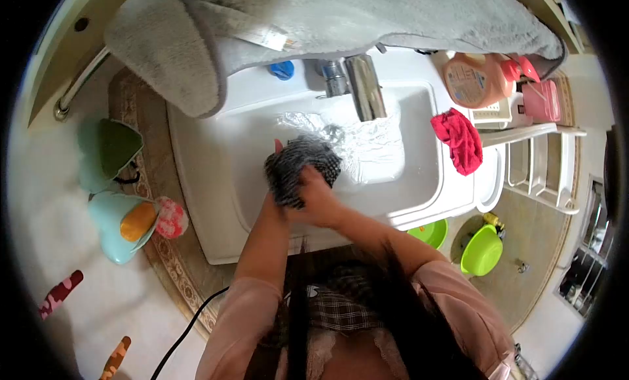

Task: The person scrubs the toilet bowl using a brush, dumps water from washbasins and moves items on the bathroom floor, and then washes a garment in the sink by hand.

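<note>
A dark grey patterned cloth [303,167] is bunched up over the white sink basin [252,128], left of the running water. My right hand [316,200] presses on the cloth from its lower right side, with the fingers against it. Most of my left hand is hidden under and behind the cloth; one fingertip [278,146] shows at its upper left edge. The metal faucet [365,88] stands above the basin, and water [370,147] spreads below it.
A grey towel [341,19] hangs across the top. A red cloth [458,141] lies on the sink's right rim beside an orange pump bottle [478,80]. The blue object [282,70] sits left of the faucet. Green basins [481,250] are at the lower right.
</note>
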A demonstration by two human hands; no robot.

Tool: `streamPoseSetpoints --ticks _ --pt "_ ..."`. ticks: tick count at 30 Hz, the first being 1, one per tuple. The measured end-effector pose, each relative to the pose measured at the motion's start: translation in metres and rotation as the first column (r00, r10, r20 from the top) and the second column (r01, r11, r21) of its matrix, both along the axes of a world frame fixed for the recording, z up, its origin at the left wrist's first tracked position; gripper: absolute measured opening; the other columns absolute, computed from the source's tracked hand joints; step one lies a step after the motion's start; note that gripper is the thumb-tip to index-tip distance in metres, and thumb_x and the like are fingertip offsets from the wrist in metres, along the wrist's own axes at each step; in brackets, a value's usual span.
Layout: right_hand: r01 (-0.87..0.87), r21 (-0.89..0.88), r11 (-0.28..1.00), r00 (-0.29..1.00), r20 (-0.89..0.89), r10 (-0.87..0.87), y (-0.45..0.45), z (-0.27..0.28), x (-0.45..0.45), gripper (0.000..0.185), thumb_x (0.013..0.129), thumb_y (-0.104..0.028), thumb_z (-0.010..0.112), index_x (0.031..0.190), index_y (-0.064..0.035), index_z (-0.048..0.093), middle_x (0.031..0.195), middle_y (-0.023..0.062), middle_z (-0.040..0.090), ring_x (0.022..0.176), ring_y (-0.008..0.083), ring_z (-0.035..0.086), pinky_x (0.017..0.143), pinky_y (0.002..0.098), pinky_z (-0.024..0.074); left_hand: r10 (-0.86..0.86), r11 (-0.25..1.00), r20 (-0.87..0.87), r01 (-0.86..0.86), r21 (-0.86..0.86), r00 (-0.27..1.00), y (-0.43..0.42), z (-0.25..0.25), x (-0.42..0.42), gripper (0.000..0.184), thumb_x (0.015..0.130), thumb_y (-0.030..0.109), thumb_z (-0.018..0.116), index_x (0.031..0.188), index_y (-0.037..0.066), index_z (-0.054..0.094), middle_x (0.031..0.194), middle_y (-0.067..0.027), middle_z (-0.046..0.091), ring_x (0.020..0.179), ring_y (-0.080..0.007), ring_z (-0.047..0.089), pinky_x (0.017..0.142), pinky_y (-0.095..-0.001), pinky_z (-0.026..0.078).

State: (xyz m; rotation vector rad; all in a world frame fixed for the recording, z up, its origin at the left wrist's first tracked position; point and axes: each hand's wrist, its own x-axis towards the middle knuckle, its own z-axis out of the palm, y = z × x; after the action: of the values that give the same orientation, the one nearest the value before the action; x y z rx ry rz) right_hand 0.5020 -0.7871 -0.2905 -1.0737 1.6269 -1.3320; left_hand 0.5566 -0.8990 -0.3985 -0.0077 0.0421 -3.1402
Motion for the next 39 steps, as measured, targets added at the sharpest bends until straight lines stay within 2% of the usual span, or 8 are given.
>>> streamPoseSetpoints --ticks 2,5,13,15,20,22,29,39 --pt "-0.087 0.274 0.958 0.794 -0.561 0.233 -0.004 0.016 0.013 0.033 0.069 -0.027 0.063 0.087 0.0004 0.062 0.101 0.0197 0.051 0.103 0.0353 0.043 0.089 0.0397 0.0363 0.074 0.995 0.194 -0.085 0.051 0.978 0.013 -0.011 -0.001 0.057 0.088 0.048 0.032 0.125 0.006 0.04 0.124 -0.013 0.044 0.113 -0.0256 0.043 0.097 -0.0398 0.034" --pt "0.073 0.398 0.915 0.877 -0.463 0.131 -0.014 -0.004 -0.019 0.031 0.071 -0.031 0.061 0.077 -0.0005 0.062 0.086 0.0186 0.055 0.091 0.036 0.051 0.078 0.0414 0.0429 0.213 0.951 0.571 -0.303 0.066 0.793 0.033 -0.017 0.0 0.04 0.093 0.029 0.032 0.121 0.002 0.042 0.115 -0.0138 0.051 0.103 -0.0235 0.052 0.091 -0.0357 0.041" --pt "0.642 0.467 0.608 0.748 -0.558 -0.361 0.056 -0.087 -0.152 0.039 0.073 -0.033 0.063 0.093 -0.0005 0.055 0.098 0.0202 0.057 0.089 0.0355 0.055 0.073 0.0441 0.0448 0.557 0.629 0.687 0.303 -0.716 0.467 0.022 0.071 0.001 0.032 0.076 0.028 0.062 0.096 0.004 0.058 0.092 -0.008 0.059 0.085 -0.0204 0.056 0.075 -0.0391 0.045" --pt "0.831 0.282 0.48 0.431 -0.871 -0.236 0.068 -0.09 -0.153 0.057 0.068 -0.029 0.069 0.113 -0.0029 0.044 0.12 0.0192 0.045 0.106 0.0348 0.046 0.083 0.0457 0.0402 0.775 -0.279 0.379 0.811 -0.513 0.506 0.009 0.033 0.023 0.043 0.073 0.032 0.065 0.102 0.002 0.056 0.096 -0.0106 0.059 0.094 -0.0219 0.052 0.081 -0.0395 0.042" --pt "0.357 0.368 0.859 0.851 -0.508 -0.136 0.036 -0.092 -0.077 0.036 0.068 -0.023 0.066 0.097 -0.0047 0.058 0.128 0.0234 0.036 0.114 0.0394 0.039 0.095 0.0437 0.0341 0.755 0.244 0.595 0.724 -0.645 0.276 0.04 -0.012 0.002 0.045 0.08 0.037 0.055 0.109 0.003 0.052 0.1 -0.0102 0.057 0.099 -0.0248 0.05 0.085 -0.0383 0.042" --pt "0.216 0.157 0.964 0.907 -0.397 -0.139 0.027 -0.072 -0.049 0.032 0.063 -0.017 0.068 0.09 -0.0024 0.056 0.123 0.0247 0.039 0.111 0.0416 0.04 0.091 0.043 0.0378 0.2 0.964 0.689 -0.016 -0.264 0.697 0.032 0.032 -0.012 0.054 0.084 0.034 0.05 0.127 0.004 0.036 0.129 -0.0121 0.039 0.118 -0.0257 0.037 0.098 -0.0399 0.032" --pt "0.197 0.249 0.948 0.858 -0.512 -0.044 0.026 -0.033 -0.039 0.027 0.074 -0.02 0.059 0.092 -0.0008 0.056 0.099 0.0217 0.054 0.088 0.0379 0.055 0.074 0.0414 0.0468 0.46 0.888 0.704 -0.29 -0.358 0.54 0.074 0.028 -0.013 0.039 0.088 0.036 0.046 0.105 0.001 0.051 0.095 -0.0096 0.057 0.088 -0.0212 0.056 0.074 -0.0323 0.048" --pt "0.489 -0.071 0.869 0.842 -0.223 -0.492 0.147 0.005 -0.18 0.05 0.065 0.012 0.035 0.111 0.0009 0.052 0.121 0.011 0.05 0.114 0.0234 0.045 0.097 0.029 0.0299 0.748 0.33 0.546 0.503 -0.799 0.377 0.034 0.129 0.043 0.038 0.079 0.029 0.06 0.094 -0.006 0.057 0.091 -0.0127 0.06 0.084 -0.0241 0.057 0.074 -0.0346 0.043"
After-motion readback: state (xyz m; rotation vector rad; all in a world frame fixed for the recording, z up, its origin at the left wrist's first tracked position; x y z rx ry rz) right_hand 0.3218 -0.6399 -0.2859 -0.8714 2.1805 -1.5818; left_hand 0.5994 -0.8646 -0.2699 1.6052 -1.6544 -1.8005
